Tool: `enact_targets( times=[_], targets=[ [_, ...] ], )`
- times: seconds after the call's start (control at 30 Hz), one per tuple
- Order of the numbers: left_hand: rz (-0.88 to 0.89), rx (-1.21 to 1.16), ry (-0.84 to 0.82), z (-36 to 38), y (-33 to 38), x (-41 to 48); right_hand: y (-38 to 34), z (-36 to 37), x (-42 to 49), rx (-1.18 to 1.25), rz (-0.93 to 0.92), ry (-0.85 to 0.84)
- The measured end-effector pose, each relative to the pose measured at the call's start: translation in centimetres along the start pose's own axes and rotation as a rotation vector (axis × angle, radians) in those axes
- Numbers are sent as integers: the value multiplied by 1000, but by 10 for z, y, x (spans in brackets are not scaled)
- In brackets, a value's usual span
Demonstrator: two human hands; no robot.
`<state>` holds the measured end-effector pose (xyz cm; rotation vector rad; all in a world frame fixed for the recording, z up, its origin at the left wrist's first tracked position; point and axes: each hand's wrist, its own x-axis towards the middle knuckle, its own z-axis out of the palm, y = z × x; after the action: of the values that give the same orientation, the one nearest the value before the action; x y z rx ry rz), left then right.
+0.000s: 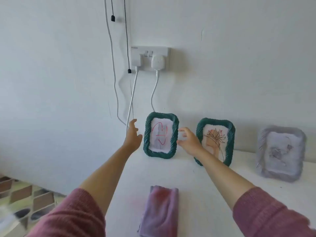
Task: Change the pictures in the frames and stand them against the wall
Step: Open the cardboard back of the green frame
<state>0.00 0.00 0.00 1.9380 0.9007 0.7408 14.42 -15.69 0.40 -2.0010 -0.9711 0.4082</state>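
Note:
Three picture frames stand upright against the white wall. The left green frame (161, 135) holds a picture with red lines. A second green frame (215, 141) shows a line-drawn flower, and my right forearm covers its lower left corner. At the far right stands a grey frame (280, 153) with a pale sketch. My left hand (133, 136) is open just left of the left green frame, a small gap apart. My right hand (189, 141) is open just right of that frame, fingers spread, not gripping it.
A folded purple-pink cloth (159, 211) lies on the white table (196, 182) near me. A wall socket (149, 57) with two white plugs sits above the frames, its cables (131, 101) hanging down behind my left hand. Patterned floor (25, 197) shows beyond the table's left edge.

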Motion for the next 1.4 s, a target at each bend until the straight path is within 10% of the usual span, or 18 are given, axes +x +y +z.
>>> enact_targets(
  times=[0.63,1.1,1.4],
  targets=[
    [148,-105,-207,10,-33,38,18,42,14,202,-116,265],
    [155,-361,-372,56,56,-73,-4,-101,-115,545,-121,228],
    [-166,-296,-679,149,93,-194,29,-171,-196,19,45,145]
  ],
)
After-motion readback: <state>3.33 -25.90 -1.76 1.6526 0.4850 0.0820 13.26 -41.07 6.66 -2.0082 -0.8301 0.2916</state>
